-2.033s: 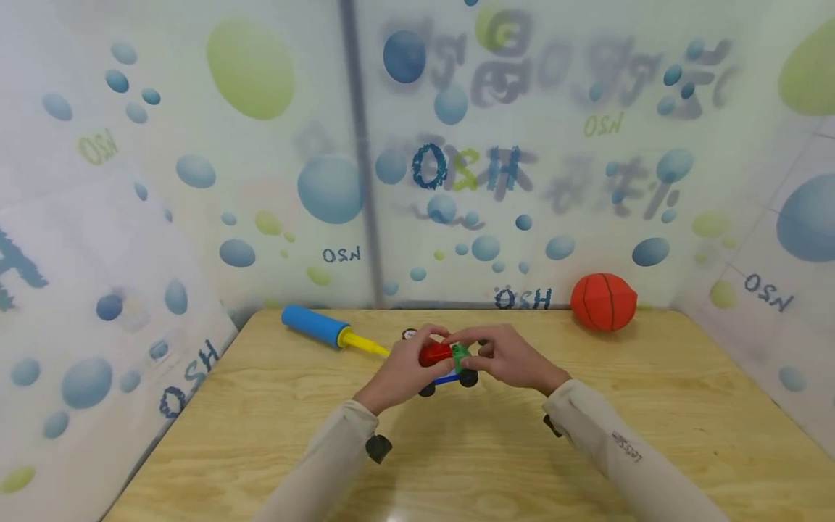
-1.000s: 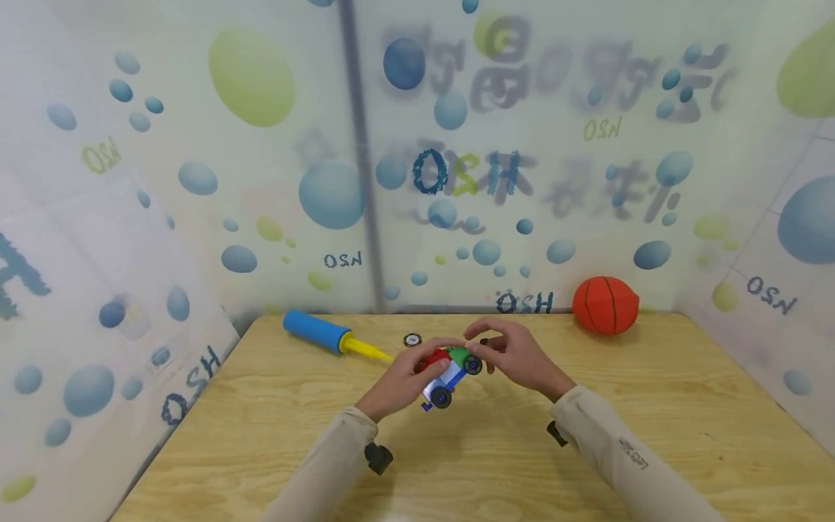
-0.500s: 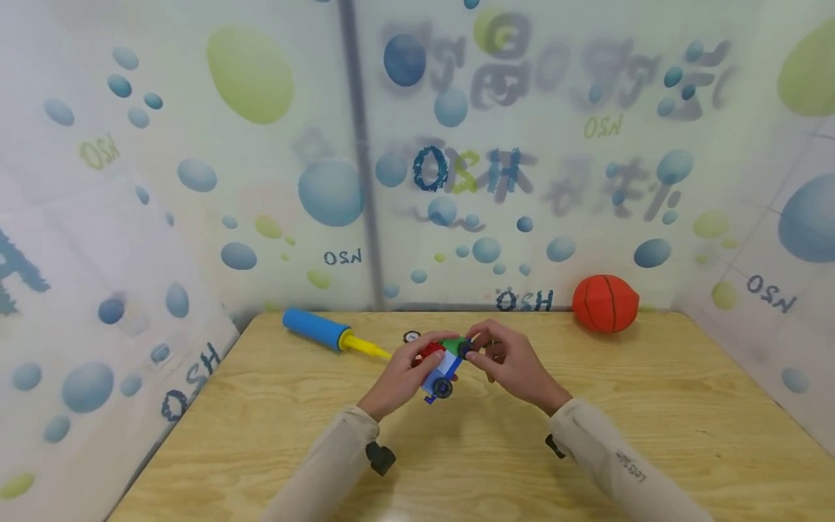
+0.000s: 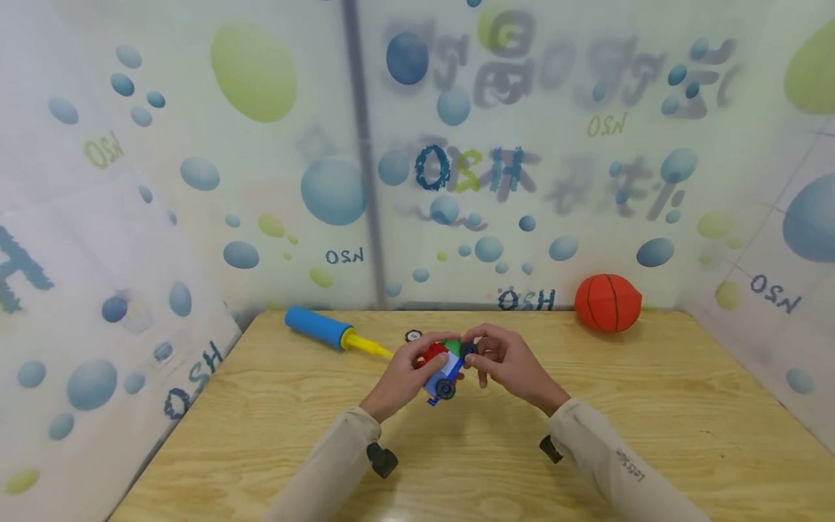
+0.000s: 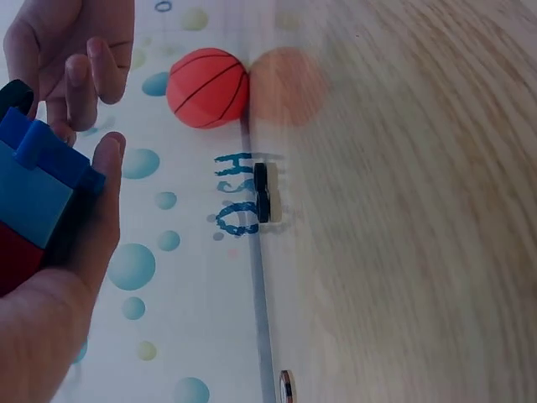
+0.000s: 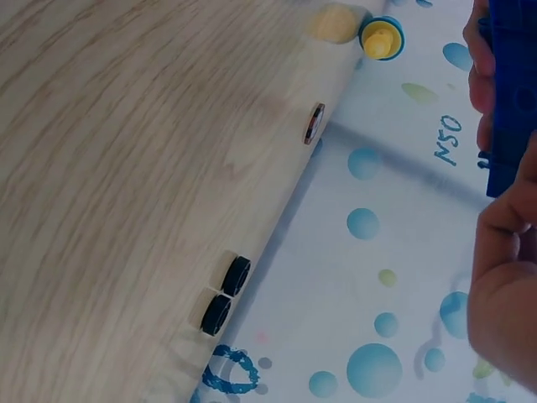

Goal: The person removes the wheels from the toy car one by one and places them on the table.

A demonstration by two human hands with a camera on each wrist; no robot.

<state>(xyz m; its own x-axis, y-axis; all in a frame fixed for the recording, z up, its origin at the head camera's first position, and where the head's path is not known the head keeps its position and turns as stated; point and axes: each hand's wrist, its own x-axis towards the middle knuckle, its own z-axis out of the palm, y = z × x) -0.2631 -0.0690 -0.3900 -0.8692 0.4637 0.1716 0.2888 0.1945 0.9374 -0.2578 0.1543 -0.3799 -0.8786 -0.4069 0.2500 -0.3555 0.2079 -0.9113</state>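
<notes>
In the head view a toy car [image 4: 438, 381] of red, green and blue blocks is held up over the table, tilted. My left hand [image 4: 403, 375] grips it from the left, thumb across its near side. A black wheel [image 4: 446, 389] sits on its lower end. At the upper end my right hand [image 4: 518, 366] pinches another black wheel [image 4: 467, 349] against the body. The right wrist view shows the car's blue underside [image 6: 514, 101] between both hands. Light-blue and red blocks face the left wrist camera, where the right hand's lower fingers [image 5: 105, 71] are spread loosely.
Two loose black wheels [image 6: 226, 295] stand at the table's back edge, mostly hidden by the right hand in the head view. A round black-and-white disc [image 4: 413, 336] lies behind the car. A blue-and-yellow pump [image 4: 320, 328] is back left, a red basketball [image 4: 608, 303] back right.
The car has tipped from nearly level to a slant, its right end raised. My right hand moved off that end, then came back, its fingers now on the wheel there.
</notes>
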